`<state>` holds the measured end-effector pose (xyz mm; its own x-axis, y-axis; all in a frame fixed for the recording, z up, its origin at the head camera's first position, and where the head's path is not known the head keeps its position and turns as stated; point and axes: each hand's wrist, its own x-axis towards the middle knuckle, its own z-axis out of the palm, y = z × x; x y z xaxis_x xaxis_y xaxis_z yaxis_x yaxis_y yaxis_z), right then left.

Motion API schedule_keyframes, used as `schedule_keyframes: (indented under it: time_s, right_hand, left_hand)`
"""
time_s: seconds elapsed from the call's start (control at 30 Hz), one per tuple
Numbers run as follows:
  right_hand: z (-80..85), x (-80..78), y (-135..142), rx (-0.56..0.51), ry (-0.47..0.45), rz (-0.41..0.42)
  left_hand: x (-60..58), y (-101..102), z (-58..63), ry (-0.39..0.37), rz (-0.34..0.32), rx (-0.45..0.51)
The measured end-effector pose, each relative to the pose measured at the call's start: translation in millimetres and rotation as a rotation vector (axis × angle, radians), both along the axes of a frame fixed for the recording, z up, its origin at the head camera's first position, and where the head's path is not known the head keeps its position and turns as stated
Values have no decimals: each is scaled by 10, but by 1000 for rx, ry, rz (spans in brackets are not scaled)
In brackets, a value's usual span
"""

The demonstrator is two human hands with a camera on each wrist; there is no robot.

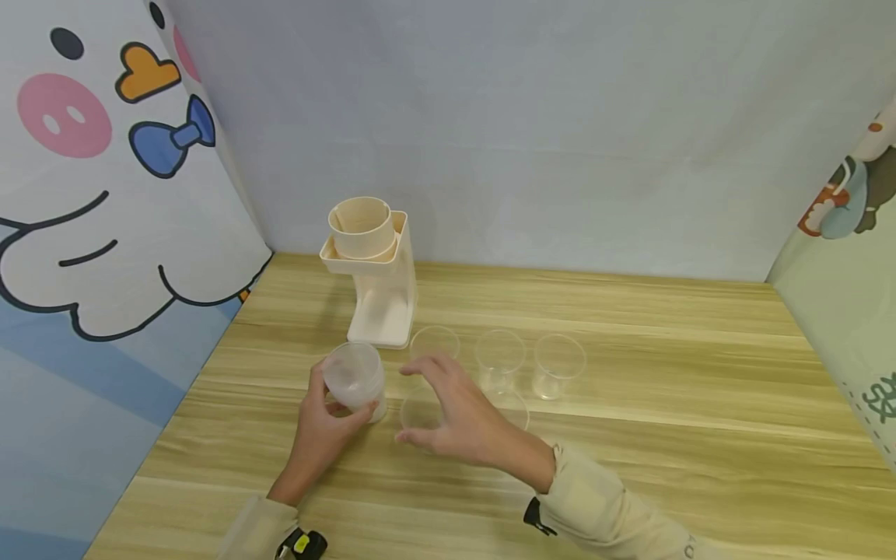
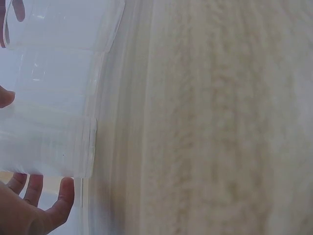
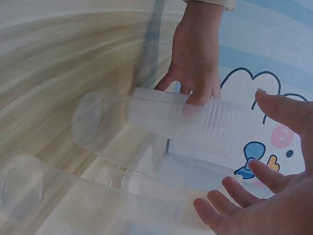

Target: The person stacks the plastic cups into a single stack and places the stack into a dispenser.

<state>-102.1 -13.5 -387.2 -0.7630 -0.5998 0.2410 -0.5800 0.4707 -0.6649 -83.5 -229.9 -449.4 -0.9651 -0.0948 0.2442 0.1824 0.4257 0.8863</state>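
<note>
My left hand (image 1: pixel 325 428) grips a stack of clear plastic cups (image 1: pixel 353 377) at the left, thumb on one side and fingers on the other. Several nested rims show as ridges on the stack (image 3: pixel 217 122) in the right wrist view. To the right of the stack, my right hand (image 1: pixel 462 416) is held with thumb and fingers spread apart and nothing between them. It partly covers a clear cup (image 1: pixel 413 412) in the front row. Another front cup (image 1: pixel 519 400) stands behind its wrist side, partly hidden.
Three clear cups make a back row: a left cup (image 1: pixel 435 334), a middle cup (image 1: pixel 500 354) and a right cup (image 1: pixel 560 358). Behind the stack rises a cream stand (image 1: pixel 381 311) with a round holder (image 1: pixel 364 237) on top. A grey wall backs the wooden table (image 1: pixel 665 435).
</note>
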Motion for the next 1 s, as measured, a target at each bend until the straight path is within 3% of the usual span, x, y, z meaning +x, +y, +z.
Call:
schedule_keyframes:
  time_s: [0.5, 1.0]
  right_hand:
    - [-133, 77, 7, -55, -5, -60]
    - [-298, 151, -46, -56, -77, -129]
  left_hand:
    - [-3, 4, 0, -11, 10, 3]
    - [-6, 12, 10, -13, 15, 9]
